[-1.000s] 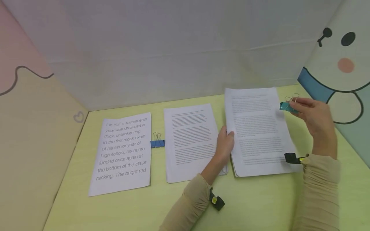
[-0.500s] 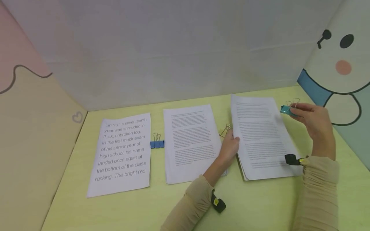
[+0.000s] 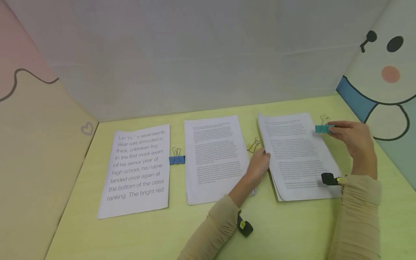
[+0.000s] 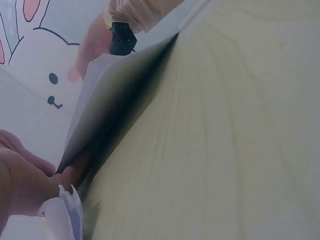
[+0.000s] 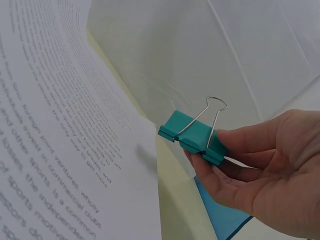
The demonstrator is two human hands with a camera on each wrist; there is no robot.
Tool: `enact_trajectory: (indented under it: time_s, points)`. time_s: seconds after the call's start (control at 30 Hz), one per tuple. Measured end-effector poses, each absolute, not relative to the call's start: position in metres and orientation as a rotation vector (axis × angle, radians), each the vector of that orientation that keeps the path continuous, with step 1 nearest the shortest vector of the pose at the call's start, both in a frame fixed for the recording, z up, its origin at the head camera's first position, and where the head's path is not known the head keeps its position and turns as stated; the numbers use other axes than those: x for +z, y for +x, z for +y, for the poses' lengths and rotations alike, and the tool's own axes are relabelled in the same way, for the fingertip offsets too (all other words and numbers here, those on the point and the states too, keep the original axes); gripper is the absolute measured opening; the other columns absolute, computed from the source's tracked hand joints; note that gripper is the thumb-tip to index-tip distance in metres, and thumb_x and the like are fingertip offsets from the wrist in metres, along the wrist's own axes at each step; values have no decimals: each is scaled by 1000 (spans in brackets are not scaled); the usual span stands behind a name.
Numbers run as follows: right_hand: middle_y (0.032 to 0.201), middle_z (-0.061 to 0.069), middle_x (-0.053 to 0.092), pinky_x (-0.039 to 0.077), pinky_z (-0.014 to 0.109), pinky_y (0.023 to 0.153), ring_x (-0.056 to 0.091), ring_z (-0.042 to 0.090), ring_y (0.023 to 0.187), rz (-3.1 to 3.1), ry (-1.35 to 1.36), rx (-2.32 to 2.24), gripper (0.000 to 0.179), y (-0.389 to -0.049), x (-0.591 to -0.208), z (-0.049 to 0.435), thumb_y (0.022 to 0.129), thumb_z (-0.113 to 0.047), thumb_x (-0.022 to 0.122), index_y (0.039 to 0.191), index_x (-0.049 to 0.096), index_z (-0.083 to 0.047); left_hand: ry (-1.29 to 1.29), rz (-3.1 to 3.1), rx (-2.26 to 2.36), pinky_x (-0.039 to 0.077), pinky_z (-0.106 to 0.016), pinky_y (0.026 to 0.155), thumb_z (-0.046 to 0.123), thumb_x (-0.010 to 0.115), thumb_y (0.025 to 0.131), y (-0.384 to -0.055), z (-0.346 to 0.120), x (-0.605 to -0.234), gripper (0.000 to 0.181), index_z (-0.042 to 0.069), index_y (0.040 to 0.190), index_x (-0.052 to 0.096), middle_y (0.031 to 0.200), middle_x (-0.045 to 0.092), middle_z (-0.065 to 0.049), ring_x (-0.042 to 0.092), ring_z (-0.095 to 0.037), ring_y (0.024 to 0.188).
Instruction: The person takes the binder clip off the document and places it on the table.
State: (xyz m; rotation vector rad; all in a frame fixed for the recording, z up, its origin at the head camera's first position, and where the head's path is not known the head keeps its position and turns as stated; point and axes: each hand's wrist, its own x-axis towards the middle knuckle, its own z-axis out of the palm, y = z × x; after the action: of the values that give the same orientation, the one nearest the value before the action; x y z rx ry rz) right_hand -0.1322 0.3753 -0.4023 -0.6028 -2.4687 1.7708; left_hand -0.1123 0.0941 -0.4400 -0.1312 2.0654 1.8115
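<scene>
My left hand [image 3: 259,165] grips the left edge of the right-hand stack of printed paper [image 3: 294,162], thumb on top and fingers beneath. In the left wrist view that edge of the stack [image 4: 107,102] is raised off the table. My right hand [image 3: 355,139] pinches a teal binder clip [image 5: 192,135] by one end, between thumb and fingers. Both wire handles of the clip point up. It is held just beyond the stack's upper right edge; in the right wrist view a gap shows between clip and paper [image 5: 65,150].
A middle paper stack [image 3: 216,160] and a left large-print stack [image 3: 136,173] lie on the yellow-green table [image 3: 146,234]. A blue binder clip [image 3: 177,160] sits between them. Another clip's wire handles [image 3: 255,144] show beside my left hand. Walls [image 3: 211,61] enclose the table.
The right-hand stack came down and shifted slightly right with my left hand, uncovering the wire handles beside it. The teal clip turned from tilted to level and dropped a little.
</scene>
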Motion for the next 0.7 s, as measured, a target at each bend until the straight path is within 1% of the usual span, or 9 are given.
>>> enact_trajectory:
  time_s: [0.07, 0.13, 0.2, 0.27, 0.37, 0.43, 0.5, 0.6, 0.7]
  points:
    - [94, -25, 55, 53, 10, 78, 61, -15, 82, -2536, -615, 1684, 42, -133, -404, 376, 105, -10, 59, 142, 53, 10, -117, 2069, 1804, 46, -39, 106, 9, 53, 101, -113, 92, -439, 36, -1, 134, 65, 132, 68, -12, 60, -24, 126]
    - [93, -26, 54, 53, 10, 77, 61, -15, 81, -2556, -634, 1664, 52, -133, -405, 378, 105, -12, 59, 146, 44, 16, -105, 2065, 1796, 47, -38, 105, 10, 55, 101, -112, 91, -435, 36, 0, 135, 64, 130, 68, -11, 61, -23, 122]
    - [93, -26, 54, 54, 11, 77, 61, -14, 81, -2555, -665, 1667, 53, -131, -405, 380, 106, -15, 59, 147, 45, 15, -62, 2071, 1788, 46, -38, 106, 10, 55, 101, -110, 89, -430, 39, 2, 138, 62, 131, 68, -10, 61, -22, 123]
    - [95, -25, 54, 54, 11, 76, 62, -13, 80, -2555, -713, 1662, 53, -130, -405, 382, 106, -19, 59, 147, 46, 12, 0, 2130, 1744, 43, -37, 111, 14, 56, 102, -108, 88, -425, 45, 5, 146, 55, 139, 64, -10, 58, -22, 130]
    - [99, -23, 53, 52, 10, 75, 61, -14, 80, -2561, -778, 1654, 56, -128, -406, 385, 107, -26, 57, 150, 44, 8, 135, 2246, 1655, 35, -34, 118, 18, 55, 103, -104, 88, -417, 55, 5, 156, 43, 152, 53, -12, 47, -24, 143]
    - [100, -23, 53, 52, 10, 74, 60, -14, 79, -2556, -797, 1657, 58, -127, -406, 387, 107, -27, 57, 151, 43, 8, 231, 2337, 1570, 30, -31, 120, 19, 54, 104, -102, 88, -414, 59, 2, 157, 39, 157, 47, -15, 41, -24, 147]
    - [97, -25, 54, 52, 10, 74, 61, -14, 78, -2546, -806, 1661, 57, -127, -407, 387, 107, -26, 57, 151, 44, 8, 310, 2404, 1500, 28, -30, 120, 19, 53, 104, -100, 88, -411, 57, -2, 155, 41, 157, 45, -18, 39, -25, 148]
    - [91, -27, 54, 53, 11, 73, 61, -13, 77, -2525, -813, 1671, 50, -126, -409, 388, 107, -22, 58, 147, 48, 7, 376, 2473, 1416, 29, -32, 120, 19, 53, 104, -97, 88, -407, 50, -1, 150, 49, 159, 39, -22, 36, -28, 150]
    - [86, -28, 55, 54, 12, 72, 62, -11, 76, -2463, -819, 1736, 30, -126, -411, 390, 106, -17, 58, 133, 60, -3, 397, 2482, 1362, 30, -36, 121, 21, 52, 105, -94, 86, -405, 47, 3, 148, 53, 163, 33, -23, 31, -31, 152]
